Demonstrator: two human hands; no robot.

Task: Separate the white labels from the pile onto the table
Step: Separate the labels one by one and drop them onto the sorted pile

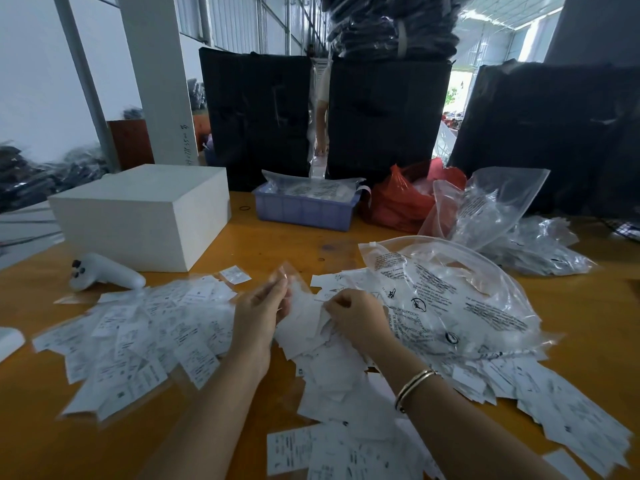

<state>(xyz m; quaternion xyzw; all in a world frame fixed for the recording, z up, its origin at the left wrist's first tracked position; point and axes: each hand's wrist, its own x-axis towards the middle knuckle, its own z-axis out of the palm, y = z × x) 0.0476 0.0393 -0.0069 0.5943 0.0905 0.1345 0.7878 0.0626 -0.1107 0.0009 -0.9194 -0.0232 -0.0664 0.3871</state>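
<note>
A heap of white printed labels (332, 382) covers the middle and right of the wooden table (284, 244). A second spread of labels in small clear sleeves (138, 337) lies to the left. My left hand (258, 313) pinches a small clear sleeve (287, 275) lifted above the heap. My right hand (356, 318), a gold bangle on its wrist, has curled fingers pinching a white label (311, 320) at the top of the heap. The two hands are close together, a little apart.
A white box (145, 213) and a white controller (104, 273) sit at the left. A blue tray (304, 209), a red bag (398, 199) and clear plastic bags (460, 296) stand behind and right. Black bags (388, 116) line the far edge.
</note>
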